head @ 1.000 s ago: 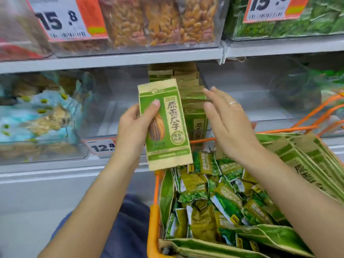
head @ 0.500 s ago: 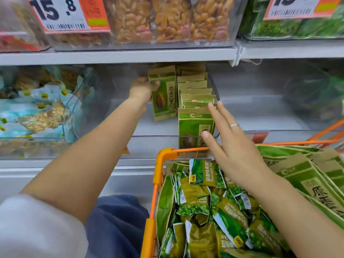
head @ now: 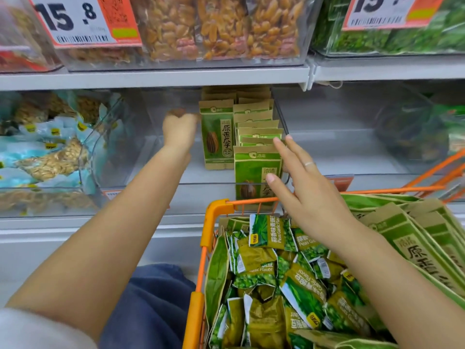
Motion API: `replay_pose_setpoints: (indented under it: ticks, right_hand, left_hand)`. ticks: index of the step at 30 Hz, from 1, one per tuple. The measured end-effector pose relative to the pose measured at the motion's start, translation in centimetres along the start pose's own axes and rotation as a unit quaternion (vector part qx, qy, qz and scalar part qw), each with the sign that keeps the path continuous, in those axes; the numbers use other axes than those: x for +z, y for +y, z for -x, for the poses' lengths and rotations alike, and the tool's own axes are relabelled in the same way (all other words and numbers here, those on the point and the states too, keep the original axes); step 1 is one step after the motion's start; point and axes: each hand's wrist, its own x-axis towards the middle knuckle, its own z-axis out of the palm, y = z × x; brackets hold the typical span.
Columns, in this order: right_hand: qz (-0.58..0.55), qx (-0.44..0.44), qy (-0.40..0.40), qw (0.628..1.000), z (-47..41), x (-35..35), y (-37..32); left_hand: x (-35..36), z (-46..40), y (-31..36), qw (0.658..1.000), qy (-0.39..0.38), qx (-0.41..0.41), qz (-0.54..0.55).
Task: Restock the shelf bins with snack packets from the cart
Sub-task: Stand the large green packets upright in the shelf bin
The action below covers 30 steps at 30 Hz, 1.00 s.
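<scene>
The left hand (head: 179,129) reaches deep into the clear shelf bin (head: 226,183), fingers curled at the edge of an upright sunflower seed packet (head: 218,137); it seems to pinch it, though the grip itself is hidden. The right hand (head: 299,182) hovers spread and empty at the front of the packet row (head: 256,127). The step in hand is seating this packet beside the row. Next comes letting go and fetching another like packet from the orange cart (head: 211,217), where more lie stacked (head: 412,238).

White sleeve (head: 37,328), silver ring (head: 309,164), navy trousers (head: 151,303)
</scene>
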Motion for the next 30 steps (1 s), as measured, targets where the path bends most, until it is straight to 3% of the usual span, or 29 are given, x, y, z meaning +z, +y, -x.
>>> replay_pose_setpoints:
  ticks: [2,4,9,12,14,17,23,27,30]
  right_hand:
    - [-0.009,0.003,-0.001,1.000,0.2,-1.1,-0.3]
    - [0.010,0.000,-0.020,1.000,0.5,-2.7,-0.5]
    - [0.066,0.044,-0.114,0.990,3.5,-6.8,0.6]
    - [0.140,0.074,-0.017,0.987,5.5,-7.5,2.5]
    - [0.196,0.117,0.044,0.973,6.5,-8.0,3.9]
    - [0.246,0.168,0.006,0.955,7.0,-8.1,5.5]
    - [0.206,0.134,-0.002,0.969,7.4,-7.6,5.6]
    - [0.066,0.096,0.092,0.989,6.9,-9.4,4.9]
    - [-0.111,0.046,0.196,0.973,5.0,-11.5,3.7]
  left_hand:
    - [-1.6,3.6,1.7,0.998,-0.034,0.044,0.014]
    - [-2.9,7.7,2.5,0.985,-0.140,0.099,-0.002]
    - [-3.1,15.2,1.5,0.907,-0.391,0.135,-0.084]
    - [-1.2,16.4,0.4,0.862,-0.456,0.163,-0.153]
    - [0.2,16.6,0.0,0.840,-0.478,0.182,-0.182]
    - [1.8,17.0,-0.4,0.835,-0.477,0.201,-0.188]
    - [2.3,17.8,-0.8,0.825,-0.480,0.225,-0.195]
    - [1.5,17.2,-0.3,0.855,-0.465,0.187,-0.131]
    - [0.6,16.3,0.3,0.891,-0.439,0.110,-0.035]
